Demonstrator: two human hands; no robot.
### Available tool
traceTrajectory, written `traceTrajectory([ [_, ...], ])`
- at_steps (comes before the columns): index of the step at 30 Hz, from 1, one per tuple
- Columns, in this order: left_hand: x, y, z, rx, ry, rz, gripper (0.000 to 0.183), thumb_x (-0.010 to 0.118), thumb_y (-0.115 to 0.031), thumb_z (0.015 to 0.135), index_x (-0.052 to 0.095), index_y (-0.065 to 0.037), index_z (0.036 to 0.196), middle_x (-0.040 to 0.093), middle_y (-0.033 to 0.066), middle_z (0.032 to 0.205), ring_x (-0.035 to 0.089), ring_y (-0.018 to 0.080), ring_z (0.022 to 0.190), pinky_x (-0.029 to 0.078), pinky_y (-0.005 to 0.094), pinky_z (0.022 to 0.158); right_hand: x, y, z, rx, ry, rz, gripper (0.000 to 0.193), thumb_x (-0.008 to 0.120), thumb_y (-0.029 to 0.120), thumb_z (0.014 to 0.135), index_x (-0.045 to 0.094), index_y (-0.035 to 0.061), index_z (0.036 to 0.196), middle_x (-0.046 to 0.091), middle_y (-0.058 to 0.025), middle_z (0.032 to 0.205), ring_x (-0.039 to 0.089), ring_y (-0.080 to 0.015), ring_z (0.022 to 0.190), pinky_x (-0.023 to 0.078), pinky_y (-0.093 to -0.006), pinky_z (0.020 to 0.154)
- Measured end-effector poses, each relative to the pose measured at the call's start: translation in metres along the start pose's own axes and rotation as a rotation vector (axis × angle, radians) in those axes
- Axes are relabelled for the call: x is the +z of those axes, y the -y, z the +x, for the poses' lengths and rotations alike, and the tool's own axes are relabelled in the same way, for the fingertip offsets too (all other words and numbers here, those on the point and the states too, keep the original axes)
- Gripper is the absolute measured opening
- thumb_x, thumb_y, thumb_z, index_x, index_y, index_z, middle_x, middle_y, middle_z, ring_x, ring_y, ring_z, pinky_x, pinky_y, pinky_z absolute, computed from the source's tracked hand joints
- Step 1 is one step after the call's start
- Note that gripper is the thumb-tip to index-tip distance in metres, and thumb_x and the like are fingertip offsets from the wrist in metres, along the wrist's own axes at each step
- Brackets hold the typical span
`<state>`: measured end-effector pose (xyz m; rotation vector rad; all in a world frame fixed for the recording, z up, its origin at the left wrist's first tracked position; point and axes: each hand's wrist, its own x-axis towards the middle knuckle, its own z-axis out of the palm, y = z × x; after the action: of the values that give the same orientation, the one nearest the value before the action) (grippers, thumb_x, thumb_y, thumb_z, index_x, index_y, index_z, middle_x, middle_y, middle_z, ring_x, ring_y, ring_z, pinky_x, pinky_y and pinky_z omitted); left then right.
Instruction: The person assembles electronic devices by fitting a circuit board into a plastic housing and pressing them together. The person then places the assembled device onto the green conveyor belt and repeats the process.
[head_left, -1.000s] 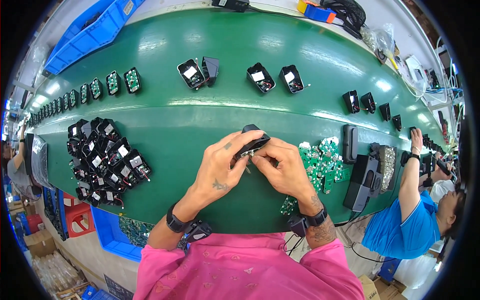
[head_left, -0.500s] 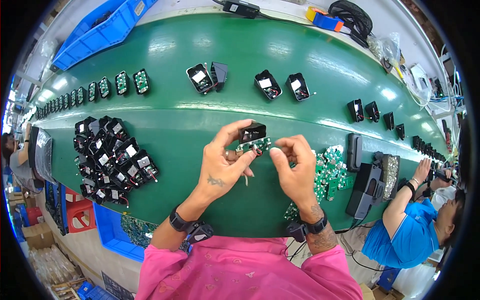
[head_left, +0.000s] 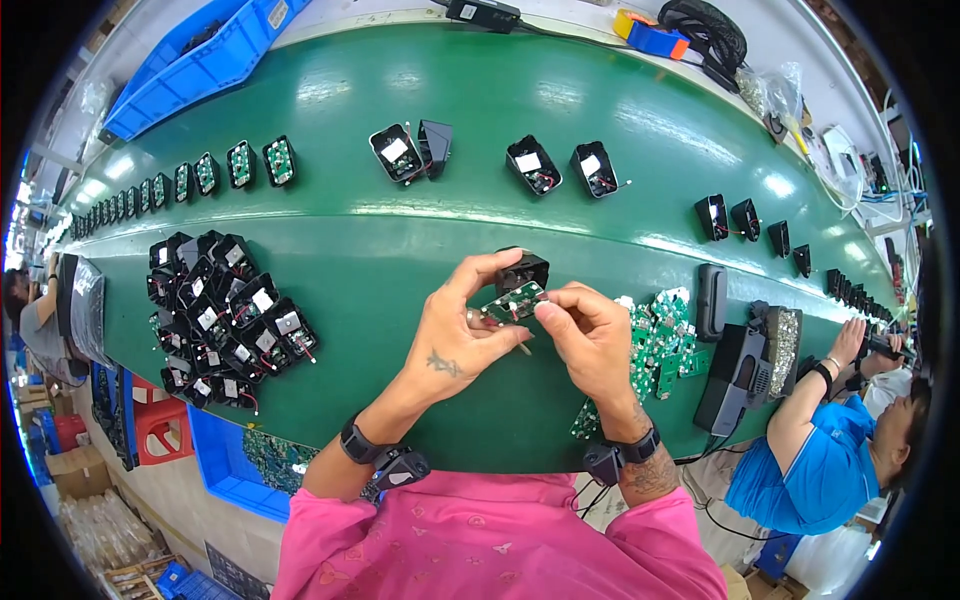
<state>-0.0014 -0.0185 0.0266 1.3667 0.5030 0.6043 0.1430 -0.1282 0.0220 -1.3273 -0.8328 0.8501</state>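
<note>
At the middle of the green bench, my left hand [head_left: 448, 325] is closed round a small black plastic housing [head_left: 524, 273], its open side toward me. A green circuit board [head_left: 514, 303] lies tilted across the front of that opening. The fingertips of my right hand [head_left: 588, 330] pinch the board's right edge. A thin pale wire end pokes out below my left fingers. Close to my right hand lies a pile of loose green circuit boards [head_left: 660, 335]. Left of my hands sits a heap of black housings with wires [head_left: 225, 320].
Housings fitted with green boards [head_left: 279, 162] form a row at far left. More open housings [head_left: 533, 166] stand along the far side. A dark device [head_left: 733, 380] and a tray of small parts [head_left: 782, 350] lie at right. A co-worker in blue [head_left: 815, 465] sits there.
The board has turned so its flat face shows more, in front of the housing. My right hand has moved left, from apart to pinching the board's edge.
</note>
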Motion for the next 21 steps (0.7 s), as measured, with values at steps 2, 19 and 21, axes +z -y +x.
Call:
traceTrajectory([
  [2,0.000,-0.005,-0.001,-0.122,0.049,-0.131,0.069,0.064,0.013,0.078,0.045,-0.005,0.141,0.056,0.0192,0.130,0.069,0.0205,0.098,0.061,0.0289,0.080,-0.002,0.002,-0.001,0.007,-0.048,-0.059,0.012,0.064,0.008,0.097,0.065,-0.0038,0.095,0.056,0.0006,0.076,0.046,-0.0025,0.055,0.032,-0.0179,0.047],
  [19,0.012,0.011,-0.011,0.235,-0.150,0.367,0.059,0.066,0.011,0.077,0.058,-0.009,0.131,0.064,0.0165,0.119,0.066,0.0138,0.058,0.051,0.0261,0.050,-0.015,0.023,0.000,0.120,0.220,-0.111,0.026,0.060,0.014,0.099,0.059,-0.0009,0.079,0.053,-0.0005,0.069,0.051,-0.0056,0.054,0.038,-0.0225,0.046],
  [21,0.011,0.012,-0.010,0.213,-0.189,0.288,0.057,0.065,0.012,0.077,0.059,-0.009,0.130,0.064,0.0162,0.119,0.064,0.0121,0.056,0.049,0.0259,0.048,-0.012,0.028,0.000,0.004,0.276,-0.215,0.025,0.059,0.012,0.098,0.057,-0.0009,0.077,0.054,-0.0021,0.069,0.053,-0.0081,0.054,0.040,-0.0241,0.047],
])
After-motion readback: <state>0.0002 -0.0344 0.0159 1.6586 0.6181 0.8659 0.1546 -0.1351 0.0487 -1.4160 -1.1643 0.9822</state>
